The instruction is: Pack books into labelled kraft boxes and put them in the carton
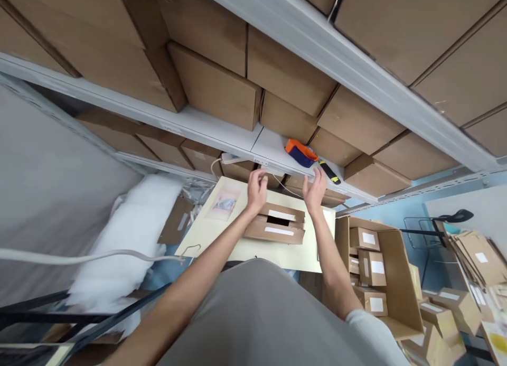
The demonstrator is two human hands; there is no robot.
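Observation:
A brown cardboard box (273, 231) lies on the pale tabletop, its top flaps parted by a dark gap and white labels on them. Beyond its far left corner, my left hand (257, 190) is raised with loosely curled fingers and nothing visible in it. My right hand (315, 191) is held up past the box's right end, thumb and fingers apart, holding nothing. Close to its fingertips, on the shelf edge, are a black and yellow utility knife (329, 172) and an orange and dark blue ring-shaped item (301, 153).
A clear packet (224, 203) lies on the table (198, 234). Cartons fill the shelves (222, 125) above. White wrapping (130, 228) stands at the left. To the right, a large open carton (400, 281) contains several small labelled boxes. A power strip (233, 158) hangs under the shelf.

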